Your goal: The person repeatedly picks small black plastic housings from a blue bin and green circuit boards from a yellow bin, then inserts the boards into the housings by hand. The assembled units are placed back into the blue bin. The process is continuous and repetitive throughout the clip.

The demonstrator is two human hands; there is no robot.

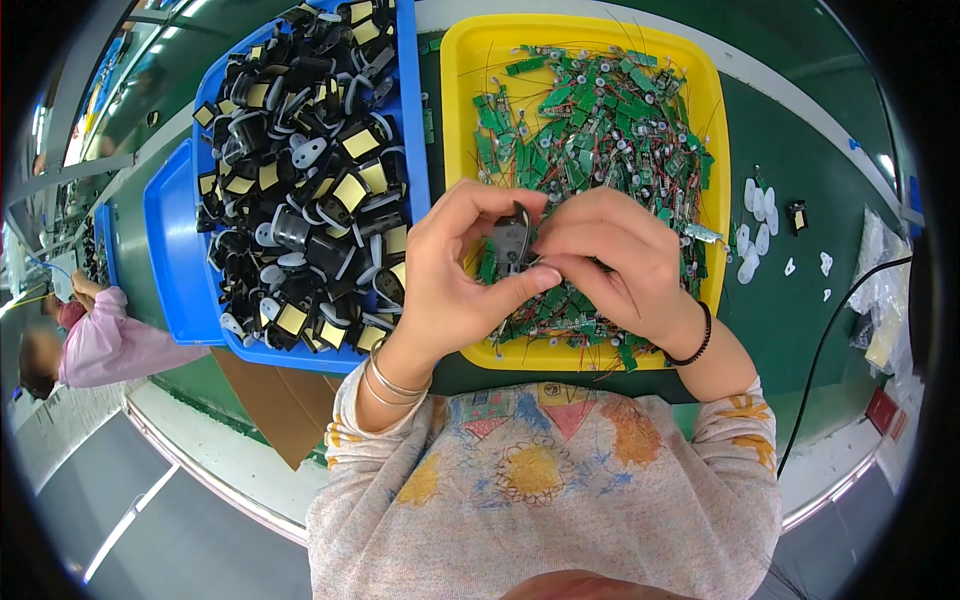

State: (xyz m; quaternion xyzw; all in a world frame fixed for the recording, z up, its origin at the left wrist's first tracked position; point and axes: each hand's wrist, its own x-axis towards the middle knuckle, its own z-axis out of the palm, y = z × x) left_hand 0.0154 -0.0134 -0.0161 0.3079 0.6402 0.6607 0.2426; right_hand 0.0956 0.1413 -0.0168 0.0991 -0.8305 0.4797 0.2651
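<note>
Over the yellow tray, my left hand grips a small black plastic housing between thumb and fingers. My right hand is closed at the housing's right side, its fingertips pinched close to my left thumb; whatever lies in that pinch is hidden or too small to name. Small green circuit boards with thin red and black wires fill the yellow tray beneath both hands. To the left, a blue tray is heaped with black housings that carry grey rims and pale yellow pads.
White oval pieces and a single black part lie on the green table at right. A black cable curves past clear plastic bags. A brown cardboard piece sits below the blue tray. Another person in pink works at far left.
</note>
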